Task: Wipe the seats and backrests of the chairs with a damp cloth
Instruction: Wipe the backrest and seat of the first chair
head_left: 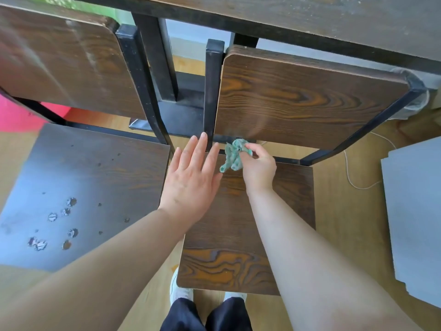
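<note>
Two dark wood chairs on black metal frames stand side by side in front of me. My right hand (257, 167) grips a crumpled green cloth (233, 155) at the back of the right chair's seat (226, 259), just below its backrest (305, 99). My left hand (193, 175) is flat with straight fingers, over the left rear corner of that seat, fingertips by the black frame post (211, 96). The left chair's seat (78, 192) has chipped spots in its surface, and its backrest (59, 60) rises behind it.
A dark wood table top (310, 22) overhangs the chair backs at the top. A grey panel (415, 211) lies at the right on the light wood floor, with a white cable (350, 173) beside it. My shoes (179, 292) and dark trousers show below the right seat.
</note>
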